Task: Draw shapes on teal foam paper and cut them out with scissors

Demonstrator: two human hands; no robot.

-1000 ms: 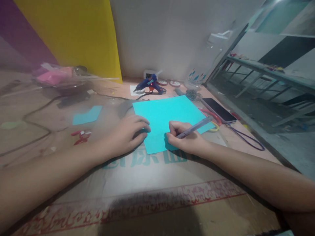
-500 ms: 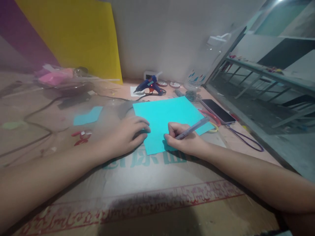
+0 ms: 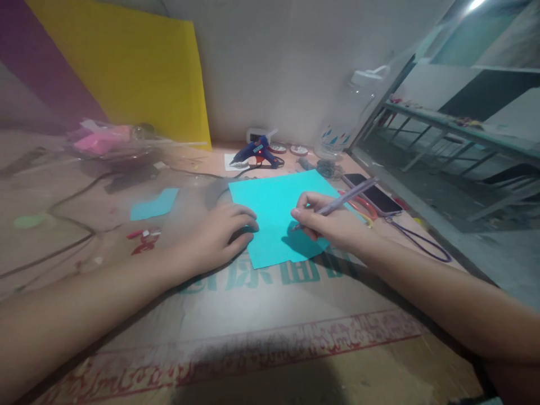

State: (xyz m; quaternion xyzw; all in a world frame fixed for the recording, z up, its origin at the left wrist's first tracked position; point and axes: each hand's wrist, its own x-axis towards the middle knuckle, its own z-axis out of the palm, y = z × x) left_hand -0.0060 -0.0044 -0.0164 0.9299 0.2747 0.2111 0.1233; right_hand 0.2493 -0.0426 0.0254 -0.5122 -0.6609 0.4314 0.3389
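A bright turquoise sheet of paper [image 3: 274, 197] lies on the table in front of me, over a printed board. My left hand [image 3: 228, 233] rests at the sheet's left edge, fingers spread and curved, fingertips on the paper. In my right hand [image 3: 324, 219] is a slim pale pen [image 3: 352, 194], gripped between thumb and fingers. Its tip points down and left over the sheet's right half; whether it touches the paper I cannot tell. The hand's shadow falls on the paper below it.
Behind the sheet stands a blue glue gun [image 3: 257, 152] with a lit red light. At right lie a phone [image 3: 373, 194] and red-handled scissors [image 3: 363, 207]. A clear bottle [image 3: 343, 121] stands behind. Left are a turquoise scrap [image 3: 155, 204], red pieces [image 3: 143, 241] and a cable [image 3: 70, 216].
My right hand has lifted slightly and moved up and right with the pen, whose tip now shows. My left hand has stayed in place on the sheet.
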